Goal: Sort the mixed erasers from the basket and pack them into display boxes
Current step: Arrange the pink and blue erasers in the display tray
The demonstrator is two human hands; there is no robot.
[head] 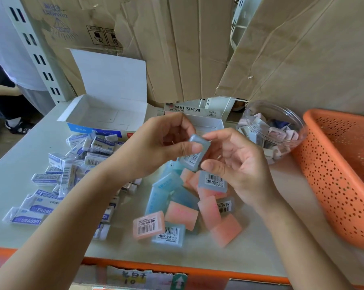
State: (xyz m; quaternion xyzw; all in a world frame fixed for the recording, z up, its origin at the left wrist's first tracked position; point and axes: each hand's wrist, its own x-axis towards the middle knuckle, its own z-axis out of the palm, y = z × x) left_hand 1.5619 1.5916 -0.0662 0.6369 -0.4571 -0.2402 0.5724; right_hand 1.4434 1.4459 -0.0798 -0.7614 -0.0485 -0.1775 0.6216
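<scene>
Orange table edge; left hand, right hand pinch blue eraser.

basket cut off right; jar contents blurry

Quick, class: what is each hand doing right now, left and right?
Left hand: closed, pinching a blue eraser between thumb and fingers.
Right hand: closed, forefinger and thumb pinching the same blue eraser.
</scene>
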